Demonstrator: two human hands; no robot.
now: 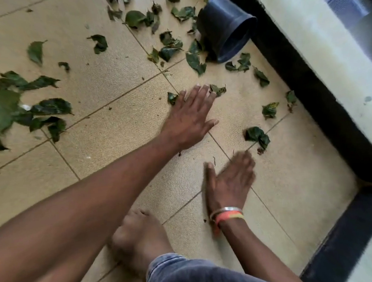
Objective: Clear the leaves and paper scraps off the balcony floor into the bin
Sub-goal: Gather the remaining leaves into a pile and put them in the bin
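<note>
Littering tan tile floor (110, 84): leaves (2, 109), tipped bin (225, 30) nr wall (328, 53).

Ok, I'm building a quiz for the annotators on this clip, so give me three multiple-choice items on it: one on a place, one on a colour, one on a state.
1. Where is the bin?
A. beside the bare foot
B. by the dark wall base, top right
C. up on the ledge

2. What colour is the band beside the silver bangle on the wrist of the right hand?
A. orange
B. green
C. purple

3. How is the left hand?
A. clenched round leaves
B. pinching paper
C. flat, fingers straight

Answers: 1 B, it lies tipped over next to the wall base; 2 A, orange shows just below the bangle; 3 C, its fingers stretch toward small leaves and hold nothing.
</note>
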